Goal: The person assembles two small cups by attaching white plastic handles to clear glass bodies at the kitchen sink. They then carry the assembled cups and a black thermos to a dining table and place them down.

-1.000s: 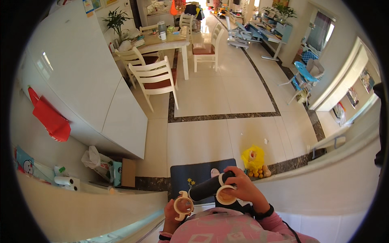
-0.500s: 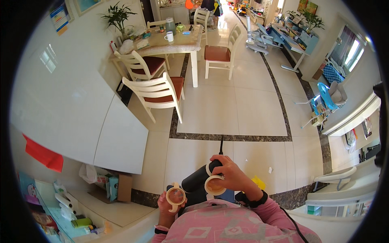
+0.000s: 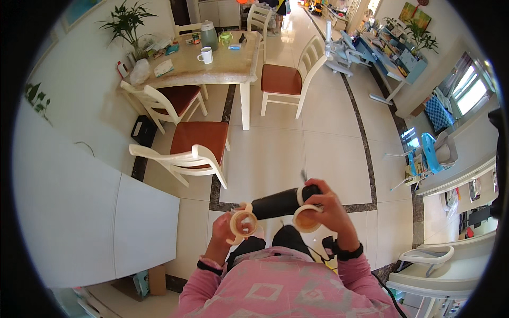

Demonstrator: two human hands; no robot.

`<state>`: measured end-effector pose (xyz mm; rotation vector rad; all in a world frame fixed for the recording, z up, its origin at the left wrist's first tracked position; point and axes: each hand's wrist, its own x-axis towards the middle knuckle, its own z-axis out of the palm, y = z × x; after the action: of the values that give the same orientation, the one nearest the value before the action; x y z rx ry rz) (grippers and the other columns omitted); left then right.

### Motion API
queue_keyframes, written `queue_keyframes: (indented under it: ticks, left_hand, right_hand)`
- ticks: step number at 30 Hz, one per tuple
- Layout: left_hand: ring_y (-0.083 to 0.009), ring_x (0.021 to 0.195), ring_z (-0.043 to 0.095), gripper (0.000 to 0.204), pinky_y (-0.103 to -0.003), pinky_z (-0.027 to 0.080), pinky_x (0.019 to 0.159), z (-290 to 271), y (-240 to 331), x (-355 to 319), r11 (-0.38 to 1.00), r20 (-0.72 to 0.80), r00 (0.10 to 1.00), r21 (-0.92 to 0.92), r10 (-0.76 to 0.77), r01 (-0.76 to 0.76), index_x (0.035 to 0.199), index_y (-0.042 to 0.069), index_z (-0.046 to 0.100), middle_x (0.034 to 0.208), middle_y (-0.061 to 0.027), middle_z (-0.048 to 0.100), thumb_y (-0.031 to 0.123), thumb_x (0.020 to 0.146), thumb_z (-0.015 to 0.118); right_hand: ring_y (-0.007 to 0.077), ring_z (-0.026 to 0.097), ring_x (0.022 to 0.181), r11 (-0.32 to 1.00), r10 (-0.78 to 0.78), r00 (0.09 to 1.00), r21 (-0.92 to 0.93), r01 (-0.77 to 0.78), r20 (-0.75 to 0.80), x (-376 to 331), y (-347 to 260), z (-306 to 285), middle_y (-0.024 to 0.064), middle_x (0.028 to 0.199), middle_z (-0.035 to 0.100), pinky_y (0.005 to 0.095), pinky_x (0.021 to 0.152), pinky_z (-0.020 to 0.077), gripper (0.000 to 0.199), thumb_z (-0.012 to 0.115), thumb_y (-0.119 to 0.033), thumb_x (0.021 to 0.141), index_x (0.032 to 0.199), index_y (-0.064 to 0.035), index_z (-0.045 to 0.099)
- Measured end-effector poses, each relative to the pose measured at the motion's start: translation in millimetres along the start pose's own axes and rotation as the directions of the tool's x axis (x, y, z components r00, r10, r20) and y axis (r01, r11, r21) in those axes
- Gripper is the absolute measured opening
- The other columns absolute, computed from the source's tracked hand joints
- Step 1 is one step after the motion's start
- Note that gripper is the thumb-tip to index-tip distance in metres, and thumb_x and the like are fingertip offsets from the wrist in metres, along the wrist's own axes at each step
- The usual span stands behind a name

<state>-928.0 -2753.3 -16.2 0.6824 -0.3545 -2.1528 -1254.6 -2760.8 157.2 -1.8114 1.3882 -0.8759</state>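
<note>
My right hand [image 3: 330, 208] is closed around the right end of a dark cylindrical device [image 3: 277, 203] with a cream band near that end. The device lies almost level in front of me, above the floor. Its left end reaches my left hand [image 3: 222, 231], whose fingers are mostly hidden behind a cream ring-shaped piece [image 3: 244, 223] with small tabs. Whether those fingers grip the device cannot be told. A second cream ring-shaped piece [image 3: 307, 218] sits against my right hand. A thin grey part, blurred, sticks up beyond the device's right end.
A cream chair [image 3: 199, 143] with a red-brown seat stands ahead on the left, by a dining table [image 3: 225, 74] with a mug and jug. Another chair [image 3: 281, 79] is beyond. White cabinets [image 3: 146, 222] line the left; a blue high chair [image 3: 430, 152] is at right.
The dark device has swung from a slant to nearly level, its left end now at my left hand. Both hands have moved up and farther forward. The view has shifted toward the table.
</note>
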Motion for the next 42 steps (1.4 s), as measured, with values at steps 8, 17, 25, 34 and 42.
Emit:
queue_keyframes:
  ticks: [8,17,25,34,42]
  left_hand:
    - [-0.0429,0.087,0.064,0.064,-0.043,0.054,0.059,30,89,179,0.972,0.165,0.986,-0.231,0.001,0.037,0.136,0.004,0.049,0.122,-0.0230,0.058,0.053,0.096,0.041]
    - [-0.0402,0.073,0.062,0.071,-0.039,0.051,0.054,46,203,317,0.976,-0.064,0.978,-0.078,0.197,-0.201,0.127,-0.005,0.052,0.099,-0.0273,0.061,0.058,0.095,0.039]
    - [-0.0364,0.081,0.061,0.075,-0.038,0.051,0.058,48,302,423,0.843,-0.021,0.895,-0.326,0.446,-0.428,0.128,-0.001,0.052,0.113,-0.0220,0.059,0.063,0.089,0.052]
    - [-0.0346,0.106,0.059,0.080,-0.037,0.053,0.077,28,422,588,0.853,0.264,0.848,-0.398,0.460,-0.338,0.139,0.007,0.052,0.147,-0.0334,0.038,0.064,0.084,0.059]
    - [-0.0303,0.080,0.062,0.081,-0.033,0.049,0.056,16,466,638,0.868,0.114,0.906,-0.356,0.408,-0.346,0.140,0.005,0.049,0.146,-0.0411,0.030,0.062,0.084,0.058]
  right_hand:
    - [0.0310,0.059,0.114,0.999,0.032,0.996,-0.001,-0.033,-0.079,161,53,-63,0.0153,0.138,0.052,0.0392,0.091,0.0512,0.021,0.080,-0.004,0.066,0.086,-0.0033,0.075]
    - [0.0300,0.060,0.108,0.981,-0.194,0.977,0.030,0.192,0.093,404,106,-102,0.0134,0.124,0.056,0.0377,0.092,0.0479,0.022,0.082,-0.006,0.064,0.084,-0.0029,0.074]
    - [0.0294,0.055,0.117,0.947,-0.320,0.919,0.066,0.314,0.229,606,90,-120,0.0107,0.124,0.055,0.0370,0.097,0.0444,0.023,0.081,0.000,0.060,0.081,-0.0038,0.072]
    - [0.0322,0.060,0.107,0.808,-0.489,0.845,-0.253,0.532,0.215,809,53,-151,0.0115,0.120,0.058,0.0368,0.091,0.0481,0.018,0.078,-0.004,0.062,0.079,-0.0033,0.070]
    - [0.0270,0.067,0.089,0.724,-0.568,0.810,-0.380,0.576,0.147,990,80,-191,0.0130,0.120,0.059,0.0340,0.079,0.0516,0.020,0.079,-0.009,0.069,0.084,0.0009,0.070]
